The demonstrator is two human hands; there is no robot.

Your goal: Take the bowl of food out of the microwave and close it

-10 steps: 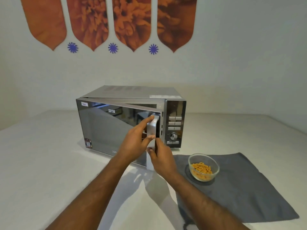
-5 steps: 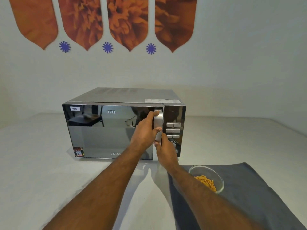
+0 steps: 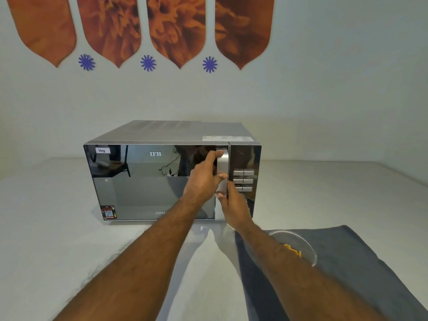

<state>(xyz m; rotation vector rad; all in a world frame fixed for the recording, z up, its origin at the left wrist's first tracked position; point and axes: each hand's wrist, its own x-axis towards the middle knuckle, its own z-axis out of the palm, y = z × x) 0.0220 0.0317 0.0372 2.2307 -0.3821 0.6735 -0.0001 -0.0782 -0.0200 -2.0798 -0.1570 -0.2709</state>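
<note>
A silver microwave [image 3: 150, 181] with a mirrored door stands on the white table, its door flush with the front. My left hand [image 3: 203, 179] wraps the upper part of the vertical silver door handle [image 3: 222, 165]. My right hand [image 3: 234, 205] holds the lower end of the same handle. A clear glass bowl [image 3: 301, 244] with orange food pieces sits on a dark grey cloth [image 3: 359, 262] to the right, in front of the microwave. My right forearm hides the bowl's left part.
The microwave's control panel [image 3: 244, 179] with buttons and a dial is right of the handle. The white table [image 3: 58, 239] stretches left and forward. A wall with orange decorations stands behind.
The door has swung from ajar to flush with the microwave front. Both hands stayed on the handle and moved with it. The view has come closer.
</note>
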